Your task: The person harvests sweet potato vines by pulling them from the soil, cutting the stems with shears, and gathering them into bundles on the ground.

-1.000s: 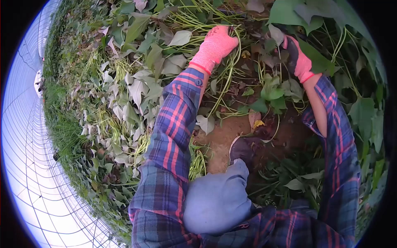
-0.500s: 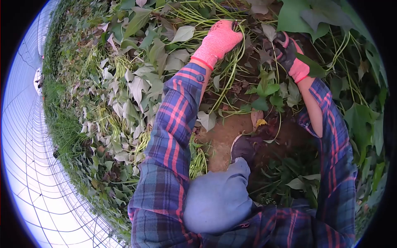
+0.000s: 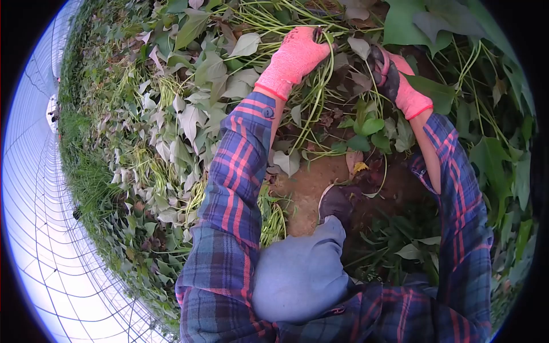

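Note:
My left hand, in a pink glove with a dark palm, is closed round a bundle of long green vine stems. The stems hang from its fingers and spread away behind it. My right hand, gloved the same way, has its fingers curled among the vines, by a thin leafy stem. A pale leaf sits just left of its fingertips. The fingers look closed on a vine, though leaves and shadow partly hide the grip. A broad green leaf overlaps the glove's edge.
Cut or wilting vines and leaves cover the ground on the left. Taller green leaves stand on the right. Bare brown soil shows around my shoe. A greenhouse frame curves along the far left.
My left hand has shifted slightly left, still holding the stems. My right hand has turned and its wrist is a little lower; the pale leaf beside it has moved left.

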Available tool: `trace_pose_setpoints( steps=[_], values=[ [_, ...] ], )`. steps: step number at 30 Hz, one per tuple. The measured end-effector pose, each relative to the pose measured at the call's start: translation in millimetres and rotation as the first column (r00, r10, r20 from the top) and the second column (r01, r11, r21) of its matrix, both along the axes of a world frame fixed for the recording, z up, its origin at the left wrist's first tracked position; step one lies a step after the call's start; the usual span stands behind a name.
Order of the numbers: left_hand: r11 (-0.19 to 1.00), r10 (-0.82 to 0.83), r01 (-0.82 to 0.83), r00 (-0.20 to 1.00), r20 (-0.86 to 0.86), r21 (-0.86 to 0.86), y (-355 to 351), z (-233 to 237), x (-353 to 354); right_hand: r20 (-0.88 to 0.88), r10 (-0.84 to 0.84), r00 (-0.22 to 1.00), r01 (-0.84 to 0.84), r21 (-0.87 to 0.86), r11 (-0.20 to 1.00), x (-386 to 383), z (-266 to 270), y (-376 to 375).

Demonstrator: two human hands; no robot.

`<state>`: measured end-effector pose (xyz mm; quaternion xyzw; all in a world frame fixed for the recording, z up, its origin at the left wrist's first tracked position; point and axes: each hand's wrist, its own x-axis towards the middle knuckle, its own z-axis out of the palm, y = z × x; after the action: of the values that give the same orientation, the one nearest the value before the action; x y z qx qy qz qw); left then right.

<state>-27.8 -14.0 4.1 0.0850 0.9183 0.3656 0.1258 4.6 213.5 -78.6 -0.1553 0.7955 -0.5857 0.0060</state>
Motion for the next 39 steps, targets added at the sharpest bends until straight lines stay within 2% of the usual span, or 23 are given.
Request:
trace_pose_setpoints(
  steps=[1, 2, 3, 5, 7, 9, 13, 15, 17, 18, 19, 21, 22, 25, 26, 27, 29, 31, 32, 34, 37, 38, 39],
  values=[
    [1.000, 0.003, -0.003, 1.000, -0.002, 0.002, -4, 5, 3, -0.002, 0.003, 1.000, -0.003, 0.002, 1.000, 1, 5, -1],
    [1.000, -0.003, 0.004, 1.000, -0.013, 0.031, -7, 17, 13, 0.412, -0.083, 0.907, 0.220, -0.296, 0.929, 2, 20, -7],
    [0.998, -0.013, 0.014, 1.000, -0.024, 0.060, -7, 26, 21, 0.756, -0.007, 0.655, 0.515, -0.440, 0.735, 4, 37, -13],
    [0.999, -0.021, 0.028, 0.989, -0.149, 0.045, -6, 36, 38, 0.709, 0.009, 0.705, 0.484, -0.490, 0.725, 10, 56, -19],
    [0.999, -0.051, 0.051, 0.999, 0.009, 0.016, 0, 69, 55, 0.580, -0.039, 0.813, 0.449, -0.584, 0.676, 13, 62, -25],
    [1.000, -0.015, 0.015, 0.987, -0.162, -0.001, 0, 67, 73, 0.603, -0.091, 0.793, 0.517, -0.585, 0.625, 16, 86, -37],
    [0.990, -0.006, 0.005, 1.000, 0.008, 0.142, -3, 107, 99, 0.435, -0.307, 0.847, 0.476, -0.362, 0.801, 30, 99, -39],
    [0.969, 0.015, -0.031, 0.998, 0.067, 0.244, -3, 111, 103, 0.091, -0.459, 0.884, 0.457, 0.040, 0.889, 40, 120, -44],
    [0.975, -0.023, 0.098, 0.937, -0.350, 0.199, -1, 97, 105, 0.264, -0.368, 0.891, 0.390, -0.033, 0.920, 55, 141, -53],
    [0.994, -0.114, 0.091, 0.783, -0.612, -0.069, 2, 92, 102, 0.269, -0.273, 0.924, 0.326, -0.176, 0.929, 60, 142, -57],
    [0.993, -0.115, 0.091, 0.783, -0.612, -0.069, 0, 90, 100, 0.260, -0.177, 0.949, 0.257, -0.316, 0.913, 63, 143, -58],
    [0.948, 0.007, -0.019, 0.999, 0.039, 0.316, -2, 95, 94, 0.344, -0.163, 0.925, 0.254, -0.239, 0.937, 60, 143, -51],
    [0.964, -0.025, 0.000, 0.996, 0.090, 0.265, -3, 86, 92, 0.360, -0.095, 0.928, 0.190, -0.237, 0.953, 57, 137, -48],
    [0.990, -0.030, 0.030, 1.000, -0.003, 0.141, -5, 75, 91, 0.293, -0.041, 0.955, 0.115, -0.243, 0.963, 38, 115, -37],
    [0.965, -0.007, 0.016, 0.999, -0.036, 0.262, -8, 74, 91, 0.313, -0.022, 0.949, 0.039, -0.050, 0.998, 25, 108, -26],
    [0.980, 0.025, 0.001, 0.991, -0.130, 0.201, -16, 75, 85, 0.337, -0.010, 0.941, -0.041, 0.144, 0.989, 11, 102, -16],
    [0.986, 0.078, -0.051, 0.982, -0.173, 0.156, -37, 92, 70, 0.459, -0.043, 0.888, -0.248, 0.555, 0.794, -22, 90, -3],
    [0.976, 0.105, -0.076, 0.985, -0.138, 0.202, -44, 121, 51, 0.398, -0.034, 0.917, -0.215, 0.564, 0.797, -36, 44, 11],
    [0.990, 0.122, -0.091, 0.931, -0.344, 0.105, -53, 117, 38, 0.332, 0.002, 0.943, -0.186, 0.525, 0.830, -44, 18, 17],
    [0.998, 0.062, -0.061, 0.955, -0.289, 0.013, -47, 118, 13, 0.214, 0.158, 0.964, -0.245, 0.481, 0.842, -46, 12, 24],
    [0.975, 0.054, -0.118, 0.946, -0.320, -0.186, -1, 120, 5, 0.376, -0.012, 0.927, -0.229, 0.589, 0.775, -67, -13, 15],
    [0.992, -0.073, 0.045, 0.963, -0.259, -0.114, 7, 120, -5, 0.439, -0.007, 0.899, -0.254, 0.533, 0.807, -71, -34, 18],
    [0.958, -0.072, 0.004, 0.972, -0.224, -0.287, 15, 106, -16, 0.441, -0.010, 0.898, -0.252, 0.532, 0.808, -72, -34, 17]
  ],
)
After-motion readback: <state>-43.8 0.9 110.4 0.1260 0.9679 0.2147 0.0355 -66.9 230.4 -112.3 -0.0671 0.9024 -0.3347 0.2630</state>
